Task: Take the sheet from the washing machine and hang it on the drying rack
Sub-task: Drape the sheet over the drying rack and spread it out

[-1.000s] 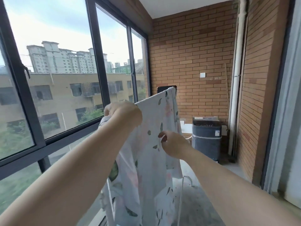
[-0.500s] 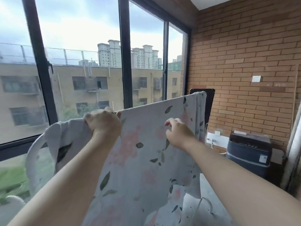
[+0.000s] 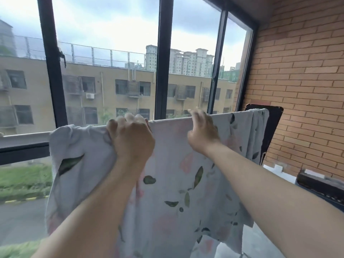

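Observation:
A pale sheet [image 3: 173, 183] printed with green leaves and pink blotches hangs in front of me, draped over a horizontal bar of the drying rack that it hides. My left hand [image 3: 131, 138] is closed on a bunch of the sheet at its top edge, left of centre. My right hand [image 3: 202, 130] rests on the top edge further right, fingers curled over the fold. The sheet's right end [image 3: 258, 131] hangs doubled near the brick wall. The washing machine [image 3: 320, 185], dark with a lid, stands at the lower right.
Tall black-framed windows [image 3: 163, 58] run behind the sheet, with a sill rail [image 3: 22, 139] at the left. A brick wall [image 3: 301, 86] closes the right side, with a dark panel [image 3: 273, 125] on it. Grey floor [image 3: 260, 244] shows below the sheet.
My view has swung left toward the windows. The sheet's top edge is now pulled out wider and straighter along the rack, and both hands have risen to that edge.

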Demonstrator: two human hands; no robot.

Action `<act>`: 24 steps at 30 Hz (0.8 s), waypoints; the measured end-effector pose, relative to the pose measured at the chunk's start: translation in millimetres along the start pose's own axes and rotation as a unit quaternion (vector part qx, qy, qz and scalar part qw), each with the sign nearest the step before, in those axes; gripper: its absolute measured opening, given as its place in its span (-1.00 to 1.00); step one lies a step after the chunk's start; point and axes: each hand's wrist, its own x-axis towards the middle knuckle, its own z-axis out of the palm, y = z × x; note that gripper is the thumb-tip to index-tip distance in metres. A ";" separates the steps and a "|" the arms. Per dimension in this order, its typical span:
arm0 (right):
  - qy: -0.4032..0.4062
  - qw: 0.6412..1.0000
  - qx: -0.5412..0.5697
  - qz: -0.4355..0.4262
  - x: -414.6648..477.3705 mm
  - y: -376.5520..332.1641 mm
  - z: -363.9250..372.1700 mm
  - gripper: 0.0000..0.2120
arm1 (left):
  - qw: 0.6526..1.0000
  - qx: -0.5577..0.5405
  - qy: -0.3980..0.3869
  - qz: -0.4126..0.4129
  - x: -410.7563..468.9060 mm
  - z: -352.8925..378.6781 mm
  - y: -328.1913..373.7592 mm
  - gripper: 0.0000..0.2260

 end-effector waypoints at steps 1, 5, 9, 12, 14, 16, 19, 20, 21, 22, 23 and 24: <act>0.002 1.000 0.000 0.004 9.2 9.5 6.3 -0.36 | 1.000 0.004 0.028 0.003 0.0 8.3 4.5 -0.74; -0.015 1.000 0.014 -0.015 31.4 29.2 32.2 -0.47 | 0.994 0.009 0.103 0.015 -4.7 19.4 9.7 -0.68; 0.047 0.995 0.038 -0.080 38.1 31.4 48.4 -0.60 | 0.988 -0.022 0.151 0.022 -17.6 25.9 7.5 -0.75; 0.084 0.984 0.073 -0.141 32.2 40.7 58.1 -0.50 | 0.983 -0.054 0.175 0.015 -52.2 28.5 9.4 -0.62; 0.100 0.975 0.101 -0.171 20.5 45.4 64.5 -0.39 | 0.980 -0.079 0.180 -0.033 -87.4 25.8 5.4 -0.52; 0.095 0.965 0.155 -0.187 3.0 55.7 69.0 -0.32 | 0.976 -0.069 0.139 -0.152 -131.6 26.1 8.7 -0.44; 0.089 0.949 0.242 -0.179 -36.1 80.0 91.6 -0.35 | 0.947 -0.047 0.068 -0.311 -194.8 31.6 20.4 -0.29; 0.071 0.948 0.263 -0.166 -54.3 91.1 107.8 -0.36 | 0.931 -0.025 0.022 -0.364 -218.4 32.2 26.4 -0.24; 0.046 0.951 0.274 -0.137 -70.3 100.7 122.8 -0.37 | 0.909 -0.014 -0.038 -0.414 -234.9 35.0 27.7 -0.20; 0.005 0.955 0.282 -0.090 -85.2 110.0 138.6 -0.34 | 0.881 -0.008 -0.108 -0.460 -248.2 35.7 27.1 -0.17; -0.046 0.956 0.289 -0.027 -101.0 118.3 152.9 -0.29 | 0.849 -0.001 -0.173 -0.499 -262.4 33.5 26.8 -0.14; -0.093 0.951 0.291 0.053 -110.3 126.5 164.1 -0.22 | 0.824 0.003 -0.227 -0.520 -270.5 35.7 23.4 -0.12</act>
